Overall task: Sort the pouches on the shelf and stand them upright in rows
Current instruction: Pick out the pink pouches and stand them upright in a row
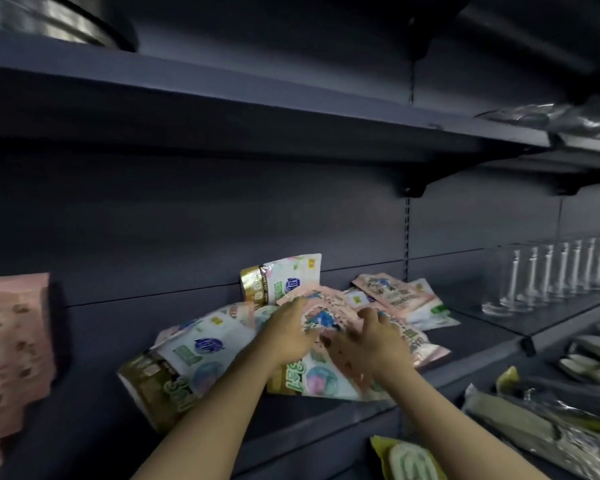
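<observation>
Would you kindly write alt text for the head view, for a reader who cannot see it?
Two hands, left hand and right hand, reach into a jumbled pile of pouches on a dark shelf; one white pouch stands behind, glasses to the right.

Row of clear glasses [548, 271] standing on the right shelf section. Metal pan [59, 19] sitting on the upper shelf, left. Wrapped packets [534, 420] lying on the lower shelf, bottom right.

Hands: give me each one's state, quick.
Left hand: open, resting on the pile of pouches.
Right hand: open, fingers spread over the pile.
</observation>
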`<state>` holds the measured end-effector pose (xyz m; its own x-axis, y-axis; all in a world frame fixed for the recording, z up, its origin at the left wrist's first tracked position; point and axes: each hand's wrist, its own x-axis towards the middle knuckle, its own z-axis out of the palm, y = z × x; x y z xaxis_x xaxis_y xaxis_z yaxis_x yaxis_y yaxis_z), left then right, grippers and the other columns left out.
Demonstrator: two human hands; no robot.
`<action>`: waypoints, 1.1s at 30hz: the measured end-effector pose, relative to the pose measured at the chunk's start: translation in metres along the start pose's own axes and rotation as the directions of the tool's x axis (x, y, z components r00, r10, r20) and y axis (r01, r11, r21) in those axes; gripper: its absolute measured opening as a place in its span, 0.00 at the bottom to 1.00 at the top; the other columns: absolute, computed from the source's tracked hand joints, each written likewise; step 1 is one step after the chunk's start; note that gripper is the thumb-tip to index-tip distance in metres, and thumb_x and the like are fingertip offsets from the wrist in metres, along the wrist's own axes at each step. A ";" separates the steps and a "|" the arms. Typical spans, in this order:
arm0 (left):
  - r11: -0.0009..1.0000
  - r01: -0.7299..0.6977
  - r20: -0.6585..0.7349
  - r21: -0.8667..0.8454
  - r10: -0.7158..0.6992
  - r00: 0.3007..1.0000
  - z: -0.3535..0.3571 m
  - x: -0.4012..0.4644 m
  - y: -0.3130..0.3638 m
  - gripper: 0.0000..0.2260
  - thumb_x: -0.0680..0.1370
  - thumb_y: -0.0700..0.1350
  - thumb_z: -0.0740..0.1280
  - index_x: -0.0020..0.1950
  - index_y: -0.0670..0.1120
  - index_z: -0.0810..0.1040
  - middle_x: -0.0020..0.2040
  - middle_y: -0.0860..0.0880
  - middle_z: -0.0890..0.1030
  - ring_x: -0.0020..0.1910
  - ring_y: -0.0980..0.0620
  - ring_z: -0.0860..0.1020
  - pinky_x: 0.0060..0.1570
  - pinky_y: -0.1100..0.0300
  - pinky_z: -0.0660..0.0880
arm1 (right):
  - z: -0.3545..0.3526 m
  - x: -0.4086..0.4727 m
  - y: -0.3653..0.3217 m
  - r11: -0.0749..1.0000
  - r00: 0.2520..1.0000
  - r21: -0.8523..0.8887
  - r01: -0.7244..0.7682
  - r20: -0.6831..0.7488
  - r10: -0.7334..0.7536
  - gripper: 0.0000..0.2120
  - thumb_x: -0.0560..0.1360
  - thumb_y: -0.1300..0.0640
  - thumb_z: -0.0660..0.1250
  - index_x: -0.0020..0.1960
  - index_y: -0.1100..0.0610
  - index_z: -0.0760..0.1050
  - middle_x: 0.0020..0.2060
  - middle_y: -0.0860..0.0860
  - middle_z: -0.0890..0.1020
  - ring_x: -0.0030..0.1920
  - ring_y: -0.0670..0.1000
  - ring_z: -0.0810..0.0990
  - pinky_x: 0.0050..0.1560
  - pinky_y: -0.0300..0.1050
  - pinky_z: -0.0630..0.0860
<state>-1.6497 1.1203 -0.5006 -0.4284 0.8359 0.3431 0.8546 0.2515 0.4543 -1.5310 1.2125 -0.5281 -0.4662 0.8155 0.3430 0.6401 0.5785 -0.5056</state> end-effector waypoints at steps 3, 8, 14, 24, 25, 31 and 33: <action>0.983 -0.010 0.151 0.183 -0.018 0.988 0.017 0.012 0.006 0.30 0.78 0.53 0.61 0.76 0.45 0.55 0.77 0.47 0.58 0.75 0.48 0.58 0.72 0.55 0.58 | 0.002 0.018 0.019 0.992 0.975 -0.097 -0.085 0.198 0.103 0.52 0.64 0.26 0.61 0.76 0.55 0.50 0.74 0.58 0.60 0.74 0.61 0.58 0.71 0.58 0.60; 0.904 -0.063 0.170 0.423 -0.011 0.985 0.027 0.015 0.005 0.31 0.78 0.57 0.59 0.76 0.46 0.54 0.78 0.49 0.54 0.76 0.49 0.54 0.74 0.49 0.54 | 0.012 0.049 0.022 0.983 0.941 -0.183 -0.020 0.329 0.080 0.57 0.56 0.22 0.64 0.73 0.56 0.58 0.72 0.57 0.64 0.73 0.60 0.60 0.73 0.61 0.58; 0.923 -0.082 0.094 0.377 0.049 0.994 0.027 0.017 0.008 0.35 0.76 0.56 0.64 0.77 0.49 0.50 0.78 0.50 0.52 0.77 0.48 0.52 0.74 0.47 0.52 | 0.016 0.066 0.017 0.991 0.932 -0.117 0.063 0.363 -0.017 0.31 0.53 0.28 0.68 0.41 0.53 0.72 0.40 0.50 0.79 0.55 0.56 0.79 0.62 0.55 0.73; 0.778 -0.079 -0.213 0.623 0.266 0.940 -0.022 0.011 0.012 0.29 0.75 0.48 0.66 0.74 0.50 0.58 0.74 0.48 0.64 0.75 0.49 0.57 0.73 0.52 0.48 | -0.009 0.033 -0.027 0.765 0.729 -0.473 0.438 -0.312 -0.610 0.12 0.61 0.54 0.78 0.43 0.50 0.81 0.40 0.44 0.82 0.51 0.53 0.77 0.60 0.60 0.63; 0.785 -0.066 -0.226 0.616 0.256 0.940 -0.028 0.007 0.011 0.22 0.76 0.49 0.66 0.69 0.50 0.67 0.68 0.48 0.72 0.71 0.48 0.65 0.70 0.54 0.55 | -0.006 0.031 -0.031 0.735 0.663 -0.497 0.461 -0.358 -0.658 0.15 0.54 0.56 0.80 0.38 0.49 0.81 0.36 0.44 0.82 0.48 0.52 0.77 0.58 0.58 0.62; 0.990 0.129 -0.420 -0.056 -0.141 0.896 -0.062 -0.032 -0.009 0.11 0.72 0.48 0.72 0.51 0.43 0.80 0.48 0.44 0.83 0.48 0.42 0.81 0.44 0.55 0.74 | 0.000 0.002 -0.072 0.825 0.526 -0.307 0.475 -0.652 -0.546 0.38 0.63 0.47 0.75 0.70 0.51 0.64 0.71 0.55 0.65 0.69 0.56 0.61 0.63 0.58 0.57; 0.874 0.114 -0.375 -0.473 -0.317 0.871 -0.076 -0.052 -0.020 0.11 0.70 0.43 0.74 0.50 0.40 0.80 0.45 0.44 0.84 0.46 0.44 0.82 0.47 0.51 0.78 | -0.001 -0.015 -0.095 0.883 0.675 0.036 0.468 -0.659 -0.331 0.44 0.65 0.41 0.73 0.73 0.53 0.57 0.72 0.58 0.61 0.71 0.57 0.59 0.64 0.57 0.57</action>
<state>-1.6669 1.0345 -0.4650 -0.7545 0.4650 0.4633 0.5587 0.0845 0.8251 -1.5841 1.1450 -0.4849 -0.1241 0.3693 0.9210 0.3250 0.8921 -0.3140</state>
